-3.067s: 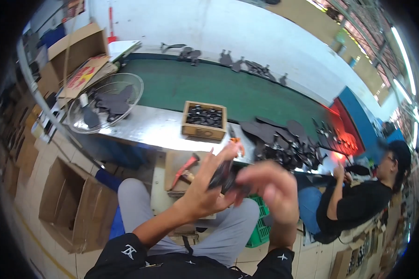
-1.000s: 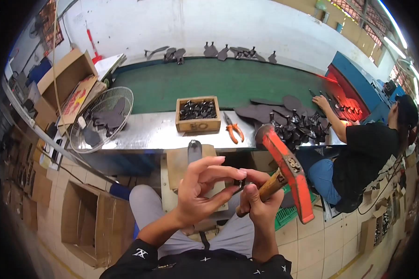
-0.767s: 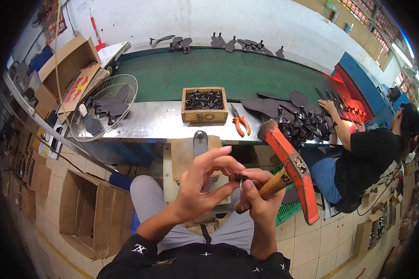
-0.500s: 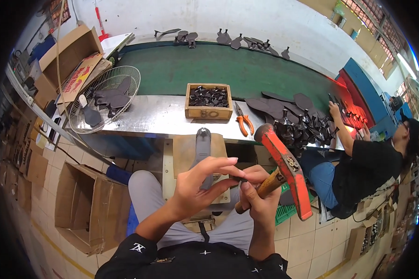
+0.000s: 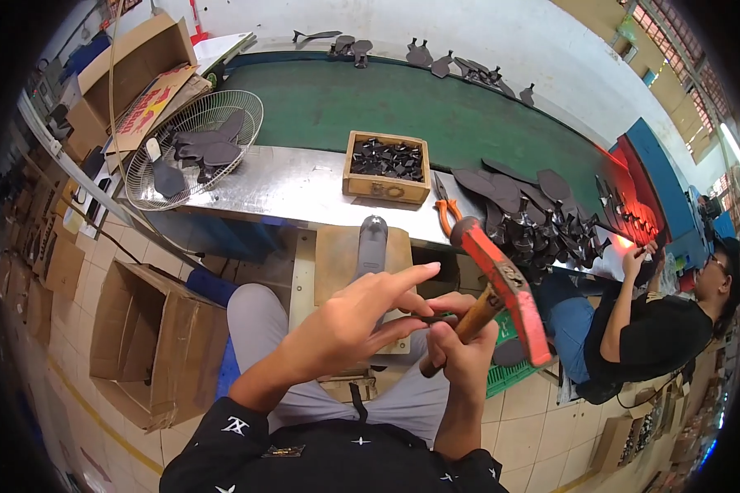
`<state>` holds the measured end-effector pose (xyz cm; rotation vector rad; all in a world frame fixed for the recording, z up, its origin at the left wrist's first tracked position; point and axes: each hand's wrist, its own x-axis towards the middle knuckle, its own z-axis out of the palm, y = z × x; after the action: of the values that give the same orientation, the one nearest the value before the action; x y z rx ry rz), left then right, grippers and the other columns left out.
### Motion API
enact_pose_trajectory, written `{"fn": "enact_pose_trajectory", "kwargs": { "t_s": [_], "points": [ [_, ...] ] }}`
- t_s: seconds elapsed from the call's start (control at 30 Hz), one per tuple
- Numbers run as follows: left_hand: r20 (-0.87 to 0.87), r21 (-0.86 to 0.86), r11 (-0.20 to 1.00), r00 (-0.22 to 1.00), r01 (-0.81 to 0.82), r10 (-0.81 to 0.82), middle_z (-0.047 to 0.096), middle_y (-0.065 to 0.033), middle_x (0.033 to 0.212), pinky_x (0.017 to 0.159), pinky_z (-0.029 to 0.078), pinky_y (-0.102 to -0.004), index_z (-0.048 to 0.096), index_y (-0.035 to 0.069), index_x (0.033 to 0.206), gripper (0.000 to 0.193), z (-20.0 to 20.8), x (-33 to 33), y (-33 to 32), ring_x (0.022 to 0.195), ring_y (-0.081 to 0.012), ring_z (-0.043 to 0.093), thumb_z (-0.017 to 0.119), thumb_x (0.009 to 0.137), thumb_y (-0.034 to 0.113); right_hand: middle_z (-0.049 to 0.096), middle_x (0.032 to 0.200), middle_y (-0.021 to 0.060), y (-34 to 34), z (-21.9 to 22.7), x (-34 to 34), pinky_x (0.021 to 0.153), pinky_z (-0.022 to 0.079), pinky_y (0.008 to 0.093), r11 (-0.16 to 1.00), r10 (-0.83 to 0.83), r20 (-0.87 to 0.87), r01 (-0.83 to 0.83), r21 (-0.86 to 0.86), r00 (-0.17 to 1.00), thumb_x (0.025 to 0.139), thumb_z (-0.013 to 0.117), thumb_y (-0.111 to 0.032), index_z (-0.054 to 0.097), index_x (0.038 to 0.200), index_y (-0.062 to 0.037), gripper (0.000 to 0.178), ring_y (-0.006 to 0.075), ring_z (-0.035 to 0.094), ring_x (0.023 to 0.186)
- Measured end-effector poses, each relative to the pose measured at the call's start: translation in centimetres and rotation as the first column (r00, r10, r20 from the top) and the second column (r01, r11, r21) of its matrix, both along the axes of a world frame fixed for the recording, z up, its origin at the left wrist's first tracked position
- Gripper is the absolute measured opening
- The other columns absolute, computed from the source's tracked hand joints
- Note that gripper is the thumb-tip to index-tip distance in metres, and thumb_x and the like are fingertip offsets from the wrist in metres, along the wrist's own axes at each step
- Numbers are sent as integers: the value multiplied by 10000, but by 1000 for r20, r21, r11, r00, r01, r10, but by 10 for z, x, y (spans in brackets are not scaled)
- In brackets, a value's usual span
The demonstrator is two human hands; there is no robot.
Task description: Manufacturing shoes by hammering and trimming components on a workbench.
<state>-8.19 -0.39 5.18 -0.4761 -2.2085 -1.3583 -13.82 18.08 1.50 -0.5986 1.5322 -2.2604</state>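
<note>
In front of my lap, my left hand (image 5: 349, 316) pinches a small dark flat piece (image 5: 432, 319) between thumb and fingertips, its index finger stretched out above. My right hand (image 5: 468, 353) steadies the other end of that piece with its thumb and fingers. The same hand also grips the wooden handle of a hammer (image 5: 509, 297), whose worn red head points to the right. Just beyond my hands, a grey elongated form with a shiny rounded tip (image 5: 373, 242) stands on a tan-topped stand (image 5: 329, 255). Fingers cover most of the small piece.
On the metal bench edge (image 5: 296, 168) sit a wooden box (image 5: 386, 192) of small black pieces, orange-handled pliers (image 5: 446, 209) and heaped dark soles with heels (image 5: 534, 218). A wire basket (image 5: 255, 135) holds more soles. A cardboard box (image 5: 172, 353) stands left; a co-worker (image 5: 661, 308) sits right.
The view has shifted a little, so the bench appears further right. My left index finger has straightened outward. The co-worker's hand has moved nearer to the red-lit machine.
</note>
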Motion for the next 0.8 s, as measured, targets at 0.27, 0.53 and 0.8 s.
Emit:
{"fn": "enact_pose_trajectory", "kwargs": {
  "t_s": [0.27,0.53,0.8],
  "points": [
    [123,-162,914,911,-372,393,647,-124,1152,847,507,-351,555,48,1294,606,-84,-56,-70,1027,-230,636,828,764,157,691,1010,141,-26,-36,-44,393,364,190,968,-59,-176,99,229,983,848,682,55,586,978,22,164,40,492,485],
    [230,-7,960,934,-280,274,701,-150,989,820,509,-378,689,18,1051,345,-152,-122,-77,922,-283,667,796,781,204,686,842,26,-69,-66,-115,674,469,243,916,44,-395,121,381,918,898,718,-125,688,1056,36,227,63,556,729],
    [117,-70,950,943,-304,311,715,-128,926,808,492,-399,733,57,962,252,-160,-94,-77,852,-316,672,771,756,198,646,739,54,-86,-74,-119,667,466,270,847,192,-462,92,524,866,885,697,-81,668,999,33,163,73,550,717]
  ]
}}
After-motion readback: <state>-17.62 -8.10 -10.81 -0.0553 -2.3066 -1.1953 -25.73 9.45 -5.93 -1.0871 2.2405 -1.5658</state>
